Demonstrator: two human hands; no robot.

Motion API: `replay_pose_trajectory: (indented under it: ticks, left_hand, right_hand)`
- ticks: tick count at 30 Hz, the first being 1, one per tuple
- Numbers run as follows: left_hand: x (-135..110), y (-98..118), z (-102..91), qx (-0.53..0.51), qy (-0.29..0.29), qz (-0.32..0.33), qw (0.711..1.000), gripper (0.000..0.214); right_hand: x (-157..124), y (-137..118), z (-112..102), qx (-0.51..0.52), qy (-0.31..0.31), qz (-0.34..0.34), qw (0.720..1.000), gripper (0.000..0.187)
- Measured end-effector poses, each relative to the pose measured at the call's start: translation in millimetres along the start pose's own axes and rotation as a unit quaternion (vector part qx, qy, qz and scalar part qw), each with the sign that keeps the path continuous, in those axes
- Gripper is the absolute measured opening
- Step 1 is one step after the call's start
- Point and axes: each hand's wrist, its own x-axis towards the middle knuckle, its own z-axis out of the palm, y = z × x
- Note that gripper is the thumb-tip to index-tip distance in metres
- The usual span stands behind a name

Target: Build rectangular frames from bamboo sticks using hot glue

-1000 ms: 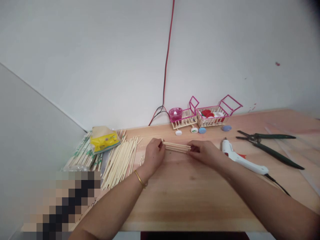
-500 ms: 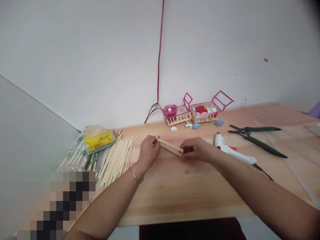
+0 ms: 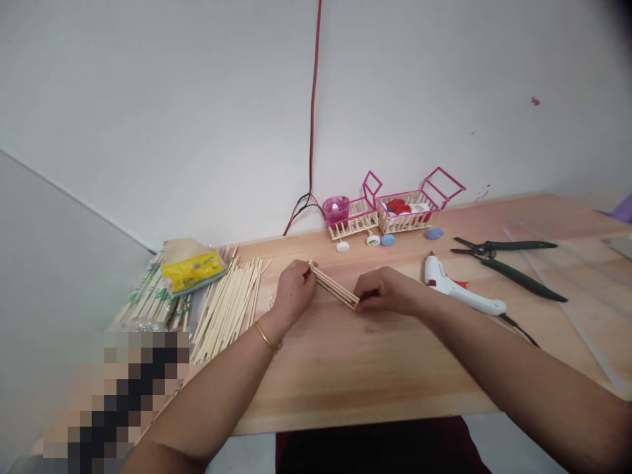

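Observation:
Between my two hands is a small frame of thin wooden sticks point(image 3: 336, 288), held slanting above the table, its right end lower. My left hand point(image 3: 295, 288) pinches the upper left end with fingers closed. At the lower right end, my right hand point(image 3: 382, 291) grips the frame between thumb and fingers. Several parallel sticks show along its length; the ends are partly hidden by my fingers. To the right of my right hand lies a white glue gun point(image 3: 461, 294) with a red trigger.
Loose wooden sticks point(image 3: 230, 303) lie left, beside wrapped stick bundles point(image 3: 143, 296) and a yellow packet point(image 3: 192, 270). Two small stick carts with pink trim, a left cart point(image 3: 353, 227) and a right cart point(image 3: 407, 220), stand by the wall. Green-handled pruning shears point(image 3: 523, 276) lie right.
The stick frame has tilted slightly, its right end turned a little in my right hand. Both hands keep their hold. The whole view has shifted slightly.

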Motion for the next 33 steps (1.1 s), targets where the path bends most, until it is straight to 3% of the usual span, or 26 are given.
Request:
replay_pose_trajectory:
  ticks: [8, 22, 33]
  left_hand:
    - [-1.6, 6.0, -1.5, -0.041, 0.023, -0.060, 0.997, 0.007]
    - [-0.2, -0.2, 1.6, -0.032, 0.005, -0.024, 0.999, 0.012]
    - [1.4, -0.6, 1.3, -0.001, 0.004, -0.012, 1.000, 0.013]
  right_hand:
    - [1.1, -3.2, 3.6, 0.006, -0.005, 0.009, 1.000, 0.018]
    - [-1.0, -7.1, 0.7, -0.011, -0.007, -0.032, 0.999, 0.021]
    - [-1.6, -3.1, 3.6, 0.018, -0.018, -0.004, 1.000, 0.019]
